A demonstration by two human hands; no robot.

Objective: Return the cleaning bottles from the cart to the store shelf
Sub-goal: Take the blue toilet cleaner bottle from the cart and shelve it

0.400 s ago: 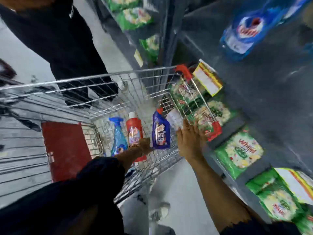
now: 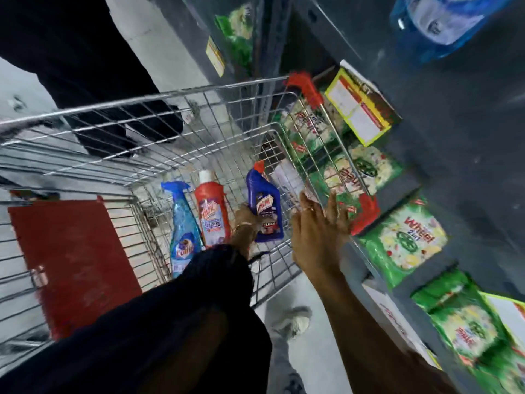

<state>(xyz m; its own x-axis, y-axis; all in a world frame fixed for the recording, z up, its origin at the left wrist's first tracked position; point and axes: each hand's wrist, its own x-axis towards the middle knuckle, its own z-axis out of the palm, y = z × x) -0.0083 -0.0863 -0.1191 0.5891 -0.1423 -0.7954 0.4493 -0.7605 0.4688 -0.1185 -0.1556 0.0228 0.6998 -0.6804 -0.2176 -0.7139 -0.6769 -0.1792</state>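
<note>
Three cleaning bottles stand in the near corner of the wire cart [image 2: 170, 93]: a light blue spray bottle [image 2: 181, 234], a red bottle with a white cap [image 2: 211, 211] and a dark blue bottle with a red cap [image 2: 267, 203]. My left hand [image 2: 245, 223] reaches down into the cart, and its fingers curl around the lower left side of the dark blue bottle. My right hand [image 2: 318, 226] lies with its fingers spread against the cart's right rim, holding nothing. The dark grey store shelf [image 2: 454, 137] runs along the right.
Green detergent packs [image 2: 403, 240] and yellow price cards [image 2: 358, 109] line the lower shelf beside the cart. A blue pack [image 2: 443, 21] sits higher up. The red seat flap [image 2: 74, 260] closes the cart's left end. A person in black [image 2: 85, 66] stands beyond the cart.
My left hand has moved from beside the red bottle's base over to the dark blue bottle. My right hand has stayed at the cart's right rim, its fingers now spread wider.
</note>
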